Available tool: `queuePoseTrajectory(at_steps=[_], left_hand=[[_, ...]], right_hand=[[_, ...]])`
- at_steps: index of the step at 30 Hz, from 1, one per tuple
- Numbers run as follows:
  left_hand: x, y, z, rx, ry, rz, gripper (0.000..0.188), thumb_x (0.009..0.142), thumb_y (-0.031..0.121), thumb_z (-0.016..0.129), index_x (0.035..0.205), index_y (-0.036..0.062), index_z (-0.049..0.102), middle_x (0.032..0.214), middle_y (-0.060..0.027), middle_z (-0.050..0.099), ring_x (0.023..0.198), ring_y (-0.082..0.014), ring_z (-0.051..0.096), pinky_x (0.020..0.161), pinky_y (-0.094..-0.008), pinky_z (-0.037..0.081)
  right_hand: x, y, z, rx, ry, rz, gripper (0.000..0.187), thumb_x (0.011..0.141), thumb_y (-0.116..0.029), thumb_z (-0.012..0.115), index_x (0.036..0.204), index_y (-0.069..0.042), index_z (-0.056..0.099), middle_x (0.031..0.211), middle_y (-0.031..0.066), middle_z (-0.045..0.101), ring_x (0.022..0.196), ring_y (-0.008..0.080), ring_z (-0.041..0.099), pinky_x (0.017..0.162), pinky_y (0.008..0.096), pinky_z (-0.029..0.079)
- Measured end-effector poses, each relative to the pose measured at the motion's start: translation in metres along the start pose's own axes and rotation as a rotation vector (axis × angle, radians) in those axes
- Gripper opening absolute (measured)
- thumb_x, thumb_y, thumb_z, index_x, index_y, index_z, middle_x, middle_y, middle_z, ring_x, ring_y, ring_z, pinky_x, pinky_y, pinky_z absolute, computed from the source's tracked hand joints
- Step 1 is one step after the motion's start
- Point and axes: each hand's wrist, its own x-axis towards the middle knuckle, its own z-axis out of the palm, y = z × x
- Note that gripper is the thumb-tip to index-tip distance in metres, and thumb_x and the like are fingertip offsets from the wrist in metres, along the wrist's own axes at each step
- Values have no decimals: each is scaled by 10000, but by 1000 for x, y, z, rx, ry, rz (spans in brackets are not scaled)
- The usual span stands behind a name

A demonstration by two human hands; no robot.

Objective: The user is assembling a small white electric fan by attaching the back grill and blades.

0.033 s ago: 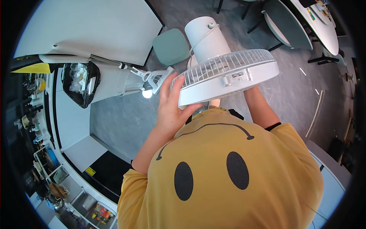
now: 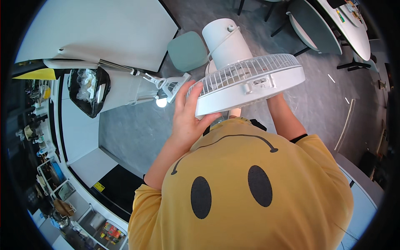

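A white fan [image 2: 250, 89] with a wire cage and a broad solid rim is tilted in front of my chest. Its white cylindrical part [image 2: 227, 41] points away from me, with a thin pale cord or loop beside it. My left hand [image 2: 187, 108] grips the left side of the fan head, fingers over the cage edge and thumb along the lower rim. At the right, my right hand [image 2: 274, 100] goes behind the lower rim; its fingers are hidden, so its hold cannot be seen. A small latch-like part [image 2: 260, 83] shows on the rim.
Beyond the fan stands a green stool [image 2: 187, 51]. To the left are a white-and-metal long-handled device [image 2: 168, 87], a round glowing light [image 2: 161, 102] and a black-lined bin [image 2: 104, 89]. Lower left are cluttered shelves [image 2: 68, 189]. A grey chair [image 2: 314, 27] and white table [image 2: 354, 35] stand far right.
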Motion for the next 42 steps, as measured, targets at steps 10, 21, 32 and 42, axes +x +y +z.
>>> queuePoseTrajectory(at_steps=[10,21,32,42], left_hand=[[27,22,-21,143,-186,11,862,641,280,804,1335,24,363,1247,-212,428,1122,-349,468,903,-406,431],[33,18,1,29,77,223,750,595,249,815,1232,10,498,1183,-176,517,1046,-337,514,878,-410,434],[33,16,-8,23,57,223,690,610,212,784,1192,-7,485,1161,-171,508,1017,-343,487,879,-427,396],[65,61,-17,256,-147,132,760,631,111,665,1289,-53,322,1292,-253,393,1170,-404,411,978,-448,347]], right_hand=[[-12,0,32,-27,24,-82,396,965,-330,331,1243,-95,487,1203,88,559,1076,280,556,911,440,473],[-7,0,31,-76,94,-186,396,966,-313,332,1259,-89,476,1219,94,551,1081,280,556,908,428,477],[-10,5,42,-164,158,-239,371,961,-271,368,1251,-67,480,1204,106,561,1085,272,557,893,400,482],[-1,5,38,-71,206,-170,381,967,-236,361,1313,-86,416,1262,59,517,1126,216,513,923,334,439]])
